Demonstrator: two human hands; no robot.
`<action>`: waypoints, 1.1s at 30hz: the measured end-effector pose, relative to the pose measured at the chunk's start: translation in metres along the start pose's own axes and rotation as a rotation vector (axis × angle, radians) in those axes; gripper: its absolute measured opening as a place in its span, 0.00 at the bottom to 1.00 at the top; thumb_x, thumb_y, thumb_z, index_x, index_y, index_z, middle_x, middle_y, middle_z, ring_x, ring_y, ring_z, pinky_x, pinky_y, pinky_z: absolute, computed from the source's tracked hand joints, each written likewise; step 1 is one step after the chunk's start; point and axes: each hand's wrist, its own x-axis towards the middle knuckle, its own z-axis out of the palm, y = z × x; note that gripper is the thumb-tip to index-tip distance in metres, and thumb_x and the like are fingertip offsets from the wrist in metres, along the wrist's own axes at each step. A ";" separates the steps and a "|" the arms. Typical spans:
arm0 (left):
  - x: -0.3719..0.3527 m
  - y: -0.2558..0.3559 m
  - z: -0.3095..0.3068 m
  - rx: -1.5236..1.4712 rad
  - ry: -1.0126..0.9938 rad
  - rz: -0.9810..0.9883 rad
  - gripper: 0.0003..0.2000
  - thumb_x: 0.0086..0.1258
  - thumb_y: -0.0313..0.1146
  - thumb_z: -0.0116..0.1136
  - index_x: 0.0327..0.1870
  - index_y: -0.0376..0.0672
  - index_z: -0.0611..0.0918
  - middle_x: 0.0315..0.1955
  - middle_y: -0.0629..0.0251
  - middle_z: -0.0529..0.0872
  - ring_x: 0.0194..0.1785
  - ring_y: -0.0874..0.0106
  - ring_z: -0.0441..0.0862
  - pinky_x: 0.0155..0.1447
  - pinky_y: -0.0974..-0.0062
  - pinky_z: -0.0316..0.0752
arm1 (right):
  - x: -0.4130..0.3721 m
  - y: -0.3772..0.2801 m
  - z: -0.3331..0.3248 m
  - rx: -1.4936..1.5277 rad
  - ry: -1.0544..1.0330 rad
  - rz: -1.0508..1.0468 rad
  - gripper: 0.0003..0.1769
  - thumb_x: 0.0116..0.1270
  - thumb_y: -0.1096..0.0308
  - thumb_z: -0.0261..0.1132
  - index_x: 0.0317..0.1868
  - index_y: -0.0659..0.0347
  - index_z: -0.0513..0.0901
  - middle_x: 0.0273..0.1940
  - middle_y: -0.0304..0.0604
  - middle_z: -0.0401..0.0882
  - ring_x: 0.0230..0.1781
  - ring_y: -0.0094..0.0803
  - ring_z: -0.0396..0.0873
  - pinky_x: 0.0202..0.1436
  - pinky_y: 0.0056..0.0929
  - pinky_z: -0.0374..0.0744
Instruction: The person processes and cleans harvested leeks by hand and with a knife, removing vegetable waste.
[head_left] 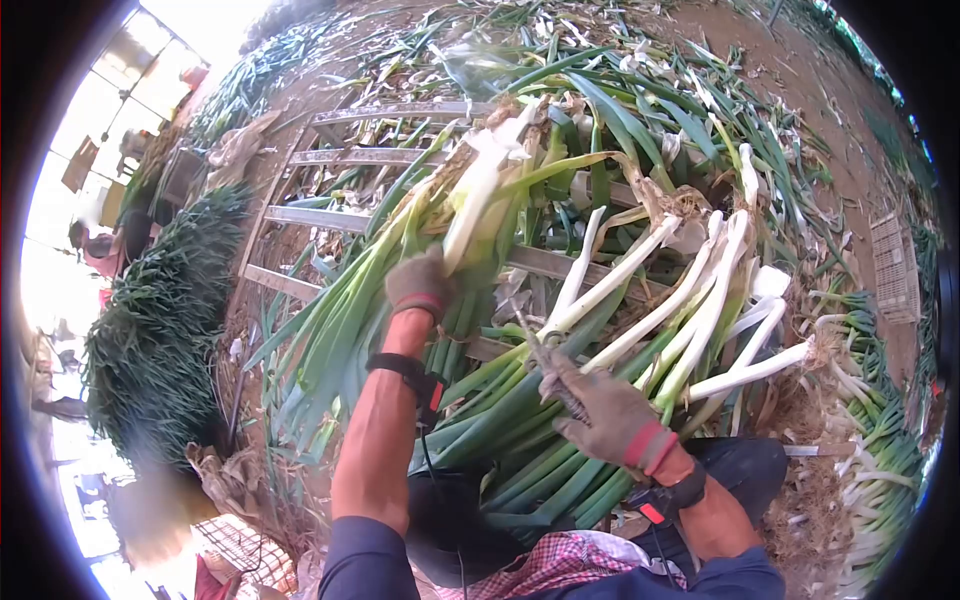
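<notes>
My left hand [418, 280], in a grey-brown glove with a red cuff, is closed around a leek [480, 195]. The leek's thick white end points up and away, and green leaves trail to the lower left. My right hand [605, 412], gloved the same way, grips a small knife [530, 328] with its thin blade pointing up and left. Several leeks [640, 265] lie just beyond the right hand, white stalks and roots toward the far right. Their green leaves [500, 430] run back under my hands and over my lap.
A slatted frame [330, 217] lies beneath the leeks. Bundled greens [165, 330] are heaped at left, and leeks with white ends [880, 470] line the right. A plastic crate [893, 265] stands far right. Leaf scraps litter the ground. A person [100, 250] is at far left.
</notes>
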 end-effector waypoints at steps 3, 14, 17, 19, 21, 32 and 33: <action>0.011 -0.007 0.012 -0.072 -0.065 0.089 0.27 0.60 0.57 0.70 0.47 0.41 0.90 0.32 0.53 0.90 0.36 0.58 0.90 0.46 0.56 0.83 | 0.003 0.011 0.007 0.049 0.042 -0.032 0.53 0.65 0.51 0.70 0.86 0.44 0.50 0.52 0.71 0.79 0.49 0.68 0.83 0.55 0.56 0.81; 0.019 0.026 -0.159 -1.414 0.336 0.349 0.39 0.64 0.53 0.75 0.64 0.27 0.75 0.59 0.44 0.82 0.60 0.61 0.81 0.64 0.60 0.75 | 0.013 0.009 0.003 0.200 0.119 0.054 0.52 0.66 0.52 0.70 0.85 0.45 0.53 0.55 0.72 0.78 0.53 0.66 0.82 0.56 0.54 0.81; 0.021 -0.012 -0.066 -0.949 0.152 0.155 0.38 0.67 0.58 0.68 0.65 0.29 0.79 0.60 0.43 0.85 0.67 0.57 0.82 0.70 0.63 0.73 | 0.014 0.007 0.010 0.153 0.085 0.004 0.52 0.66 0.51 0.69 0.85 0.46 0.53 0.54 0.71 0.78 0.52 0.67 0.82 0.56 0.54 0.81; 0.003 -0.020 -0.010 -0.443 0.050 0.106 0.36 0.65 0.51 0.73 0.68 0.35 0.79 0.55 0.47 0.89 0.60 0.56 0.86 0.68 0.63 0.78 | 0.017 0.004 0.014 0.132 0.122 0.011 0.52 0.66 0.50 0.69 0.85 0.46 0.53 0.54 0.71 0.78 0.51 0.67 0.82 0.56 0.55 0.81; -0.019 -0.015 0.013 -0.242 0.004 0.135 0.37 0.61 0.54 0.73 0.67 0.37 0.80 0.59 0.43 0.85 0.60 0.50 0.85 0.67 0.56 0.78 | 0.018 -0.002 0.016 0.077 0.098 0.007 0.52 0.65 0.51 0.70 0.85 0.47 0.53 0.54 0.70 0.78 0.51 0.67 0.82 0.56 0.54 0.80; 0.002 0.021 -0.083 -2.196 -0.078 0.159 0.10 0.80 0.38 0.61 0.47 0.39 0.83 0.38 0.68 0.87 0.43 0.71 0.88 0.51 0.73 0.87 | 0.023 -0.010 0.019 0.036 -0.022 -0.034 0.55 0.66 0.50 0.70 0.86 0.43 0.46 0.52 0.69 0.78 0.50 0.68 0.83 0.55 0.57 0.80; -0.002 0.021 -0.090 -2.254 -0.053 0.212 0.12 0.80 0.40 0.61 0.50 0.39 0.82 0.41 0.68 0.87 0.46 0.70 0.88 0.54 0.70 0.88 | 0.026 -0.012 0.018 0.050 0.005 0.009 0.55 0.66 0.51 0.70 0.86 0.43 0.47 0.51 0.69 0.78 0.50 0.68 0.83 0.55 0.57 0.80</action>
